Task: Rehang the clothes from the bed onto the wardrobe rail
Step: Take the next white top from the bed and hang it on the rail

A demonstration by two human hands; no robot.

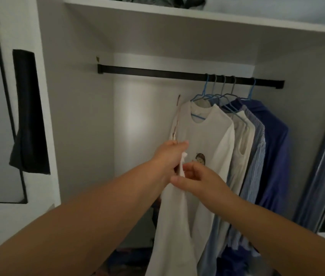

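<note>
In front of the open wardrobe, at the left end of the hanging row, I have both hands on the white cartoon T-shirt (207, 140). My left hand (167, 158) is the farther one; its fingers are curled round a gathered fold at the shirt's left edge, just beside the small printed figure. My right hand (199, 180) sits nearer and a little lower, thumb and forefinger pinching the same fold from the right, the other fingers loosely bent. The two hands are almost touching.

The shirt's long axis runs straight down from its blue hanger (198, 116), whose hook is already over the black rail (157, 73). So the cloth hangs below and slightly right of my fingers, and the rail lies up and far from both hands. I judge that this piece is hung and I am only straightening its side; the next pull should follow the fabric downward, not sideways, or the hanger may slide along the rail.

I count five hangers hooked on the rail and five garments: this T-shirt, a cream top (243, 136), a pale sleeveless piece behind it, a striped shirt (257, 148) and a dark blue shirt (275, 144). One dark cloth (28, 116) hangs on the left panel. The bed is out of view.
</note>
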